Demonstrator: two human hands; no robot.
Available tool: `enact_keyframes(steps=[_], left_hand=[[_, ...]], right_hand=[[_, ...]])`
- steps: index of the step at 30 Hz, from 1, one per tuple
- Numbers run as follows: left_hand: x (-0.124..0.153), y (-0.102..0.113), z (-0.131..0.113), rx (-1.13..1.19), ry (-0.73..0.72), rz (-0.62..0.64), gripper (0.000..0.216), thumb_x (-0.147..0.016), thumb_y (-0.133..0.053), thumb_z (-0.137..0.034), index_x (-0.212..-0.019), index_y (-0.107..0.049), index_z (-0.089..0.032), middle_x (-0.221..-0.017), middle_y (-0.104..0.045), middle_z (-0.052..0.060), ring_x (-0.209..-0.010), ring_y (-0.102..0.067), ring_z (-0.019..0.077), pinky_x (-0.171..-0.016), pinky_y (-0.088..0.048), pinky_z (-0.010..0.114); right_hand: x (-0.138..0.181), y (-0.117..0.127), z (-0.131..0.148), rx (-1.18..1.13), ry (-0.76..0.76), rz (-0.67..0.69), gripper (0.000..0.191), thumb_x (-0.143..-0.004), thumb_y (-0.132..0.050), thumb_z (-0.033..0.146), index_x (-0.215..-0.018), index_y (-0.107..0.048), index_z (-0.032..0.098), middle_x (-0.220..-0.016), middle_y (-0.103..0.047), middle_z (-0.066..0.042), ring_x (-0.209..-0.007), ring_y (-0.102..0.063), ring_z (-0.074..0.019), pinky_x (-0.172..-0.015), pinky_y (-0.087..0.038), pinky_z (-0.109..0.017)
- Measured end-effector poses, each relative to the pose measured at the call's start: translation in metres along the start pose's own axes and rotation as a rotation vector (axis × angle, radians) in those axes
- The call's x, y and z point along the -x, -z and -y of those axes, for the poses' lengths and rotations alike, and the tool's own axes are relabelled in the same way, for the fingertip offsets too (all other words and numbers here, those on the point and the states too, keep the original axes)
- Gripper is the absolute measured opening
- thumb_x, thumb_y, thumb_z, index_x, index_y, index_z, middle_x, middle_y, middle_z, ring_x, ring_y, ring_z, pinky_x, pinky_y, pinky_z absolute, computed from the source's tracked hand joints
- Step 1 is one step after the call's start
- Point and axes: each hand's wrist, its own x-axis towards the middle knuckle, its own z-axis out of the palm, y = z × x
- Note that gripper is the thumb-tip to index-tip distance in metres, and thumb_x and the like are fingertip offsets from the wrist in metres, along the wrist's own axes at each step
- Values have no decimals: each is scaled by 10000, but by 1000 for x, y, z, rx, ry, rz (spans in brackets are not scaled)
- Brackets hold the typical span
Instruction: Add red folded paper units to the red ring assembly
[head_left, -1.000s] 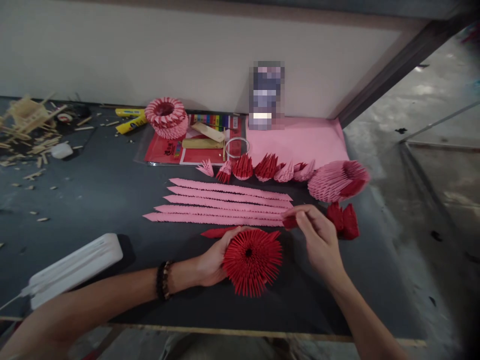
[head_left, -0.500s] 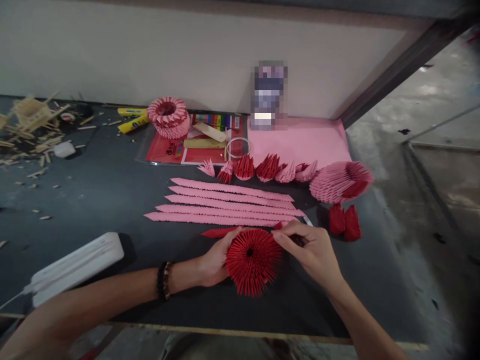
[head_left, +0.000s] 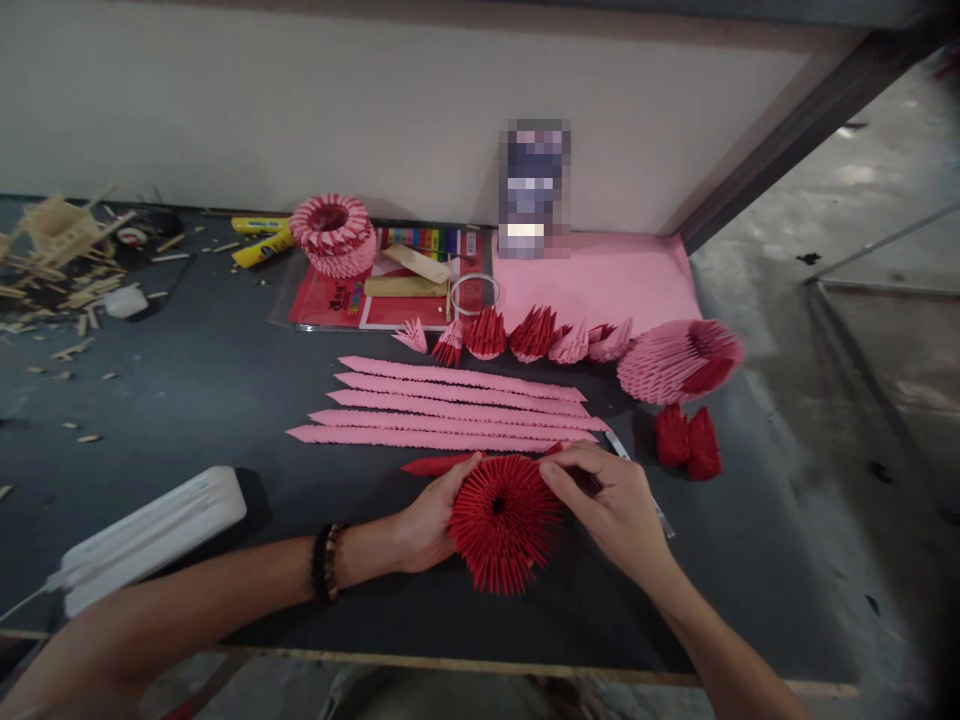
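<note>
A round red origami disc (head_left: 496,525), built of many folded paper points around a small dark hole, faces me above the table's front part. My left hand (head_left: 429,525) is closed around its left side, thumb on the upper edge. At the upper right rim, the thumb and forefinger of my right hand (head_left: 611,500) pinch; the other fingers are curled. Whether a separate small piece is between these fingertips is hidden. Just behind the disc lies a red paper strip (head_left: 435,466), partly covered. Several long pink paper strips (head_left: 457,412) lie beyond it.
Small pink and red origami pieces (head_left: 532,335) line up behind the strips. A pink origami bowl (head_left: 667,365) and two red pieces (head_left: 686,443) stand right. A white pen-like tool (head_left: 641,485) lies beside my right hand. A white box-like device (head_left: 154,535) with a cable lies left.
My right hand has shifted slightly left and down at the disc's rim, uncovering more of the white pen-like tool. My left hand keeps the disc nearly still.
</note>
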Motion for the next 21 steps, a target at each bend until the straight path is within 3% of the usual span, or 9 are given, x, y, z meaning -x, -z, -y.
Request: enact_keyframes(steps=[3,7,9,11,14,18,21], left_hand=[[0,2,1,16,-17,45,428,-1059,-429,-390,-1119,-810,-205,-1071,-825,65,-1154,-728,259,-1052,-498,355],[0,6,-1,74,71,105,482,-1055,-396,-438,-1151,-791,-179,-1073,-818,99,-1118,-741,267,-1052,-510,381],[0,9,-2,116,95,147,498,-1045,-397,-472,-1203,-765,-177,-1065,-815,101,-1136,-734,273,-1079,-496,405],[0,10,-2,150,94,178,514,-1039,-397,-493,-1257,-737,-175,-1053,-813,98,-1150,-727,272,-1107,-477,418],[0,12,-2,171,79,189,531,-1039,-394,-493,-1293,-719,-159,-1098,-803,111,-1192,-710,275,-1125,-461,413],[-1,12,-1,166,69,191,537,-1021,-419,-513,-1279,-731,-160,-1127,-795,130,-1216,-697,311,-1107,-476,435],[-1,10,-2,165,50,151,480,-1011,-456,-497,-1226,-757,-191,-1124,-800,115,-1238,-684,316,-1096,-485,418]], right_hand=[[1,0,2,3,-10,24,240,-973,-662,422,-873,-786,242,-834,-779,-64,-757,-701,-246,-690,-538,-386],[-1,7,-2,-3,17,7,276,-1004,-617,420,-949,-815,235,-839,-792,-59,-750,-714,-231,-672,-545,-366],[-5,13,-9,86,62,-42,283,-1032,-574,385,-1019,-820,245,-883,-803,-58,-786,-725,-227,-702,-553,-368],[-11,19,-18,262,131,-42,203,-997,-640,347,-1005,-824,261,-952,-813,-50,-846,-738,-225,-751,-565,-365],[-16,22,-28,470,206,120,157,-907,-751,274,-1035,-828,321,-1012,-815,-17,-882,-750,-214,-767,-579,-340],[-17,21,-32,550,215,156,314,-857,-749,162,-1111,-807,337,-1065,-788,-18,-840,-732,-190,-733,-583,-321],[-16,19,-33,562,219,109,272,-866,-730,165,-1089,-798,305,-1044,-767,-28,-747,-700,-171,-675,-571,-319]])
